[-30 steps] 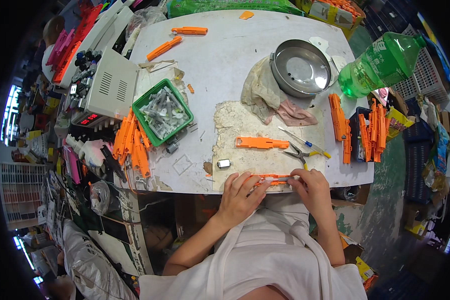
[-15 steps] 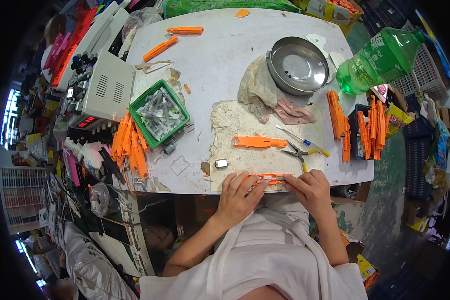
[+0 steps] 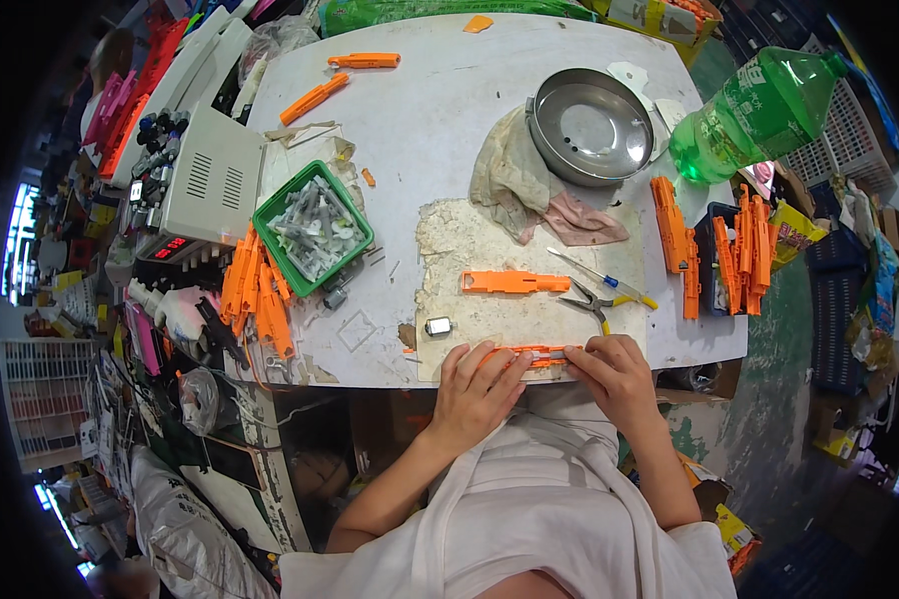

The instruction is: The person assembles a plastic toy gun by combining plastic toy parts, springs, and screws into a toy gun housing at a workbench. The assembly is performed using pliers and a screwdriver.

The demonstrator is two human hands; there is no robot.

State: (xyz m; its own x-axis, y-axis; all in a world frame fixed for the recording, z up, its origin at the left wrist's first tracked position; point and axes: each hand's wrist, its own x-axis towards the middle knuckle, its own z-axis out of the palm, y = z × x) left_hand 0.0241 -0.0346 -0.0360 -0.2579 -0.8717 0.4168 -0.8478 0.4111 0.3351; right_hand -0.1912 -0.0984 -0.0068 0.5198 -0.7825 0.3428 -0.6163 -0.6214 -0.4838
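Observation:
At the table's near edge an orange plastic housing part [image 3: 544, 355] lies lengthwise between my hands, with a pale strip-like piece along its middle. My left hand [image 3: 474, 389] has its fingers closed on the left end, and my right hand [image 3: 612, 374] pinches the right end. Just beyond lies a second orange plastic housing [image 3: 514, 283]. Beside my left fingers rests a small silver motor [image 3: 438, 325]. Pliers with yellow handles [image 3: 591, 302] and a screwdriver with a blue and yellow handle [image 3: 619, 288] lie beyond my right hand.
A green basket of clear plastic pieces [image 3: 315, 235] stands left, beside stacked orange parts [image 3: 258, 290] and a beige power unit [image 3: 205, 180]. Toward the far right are a metal bowl [image 3: 591, 125], a rag [image 3: 514, 165], a green bottle [image 3: 749, 115] and more orange parts [image 3: 744, 250].
My hands stay on the orange housing with almost the same grip. The whole view has shifted slightly; nothing on the table has visibly been moved.

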